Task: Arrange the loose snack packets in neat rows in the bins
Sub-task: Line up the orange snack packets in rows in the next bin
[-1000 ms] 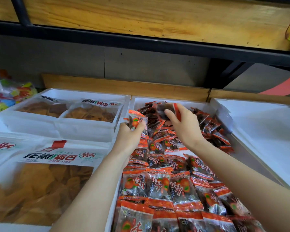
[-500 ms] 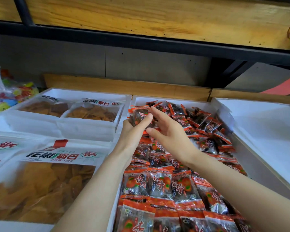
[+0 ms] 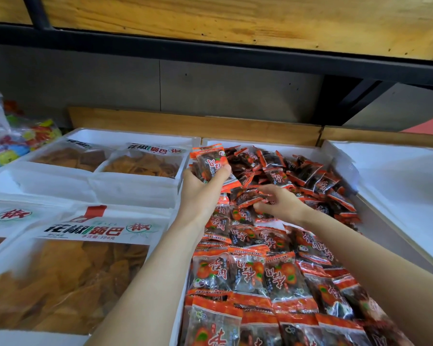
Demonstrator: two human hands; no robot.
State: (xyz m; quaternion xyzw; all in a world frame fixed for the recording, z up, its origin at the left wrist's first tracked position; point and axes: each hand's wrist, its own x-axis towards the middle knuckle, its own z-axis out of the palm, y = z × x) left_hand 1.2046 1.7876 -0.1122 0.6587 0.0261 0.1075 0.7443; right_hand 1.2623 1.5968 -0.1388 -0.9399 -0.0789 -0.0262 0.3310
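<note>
A white foam bin (image 3: 260, 143) in the middle holds many small red-and-clear snack packets. The near packets (image 3: 248, 273) lie in neat overlapping rows; those at the far end (image 3: 298, 171) are a loose heap. My left hand (image 3: 200, 186) grips a small stack of packets (image 3: 210, 162) upright at the bin's left wall. My right hand (image 3: 278, 203) is down on the heap just to the right, its fingers curled around a loose packet (image 3: 250, 199).
Large bags of orange crisps (image 3: 68, 275) fill the white bins on the left, with two more bags (image 3: 140, 163) behind. An empty white bin (image 3: 398, 181) stands on the right. A wooden shelf (image 3: 235, 18) overhangs the back. A bag of colourful sweets (image 3: 13, 141) lies far left.
My right hand left the stack in my left hand and dropped right and down onto the loose heap. My left hand has raised its stack slightly.
</note>
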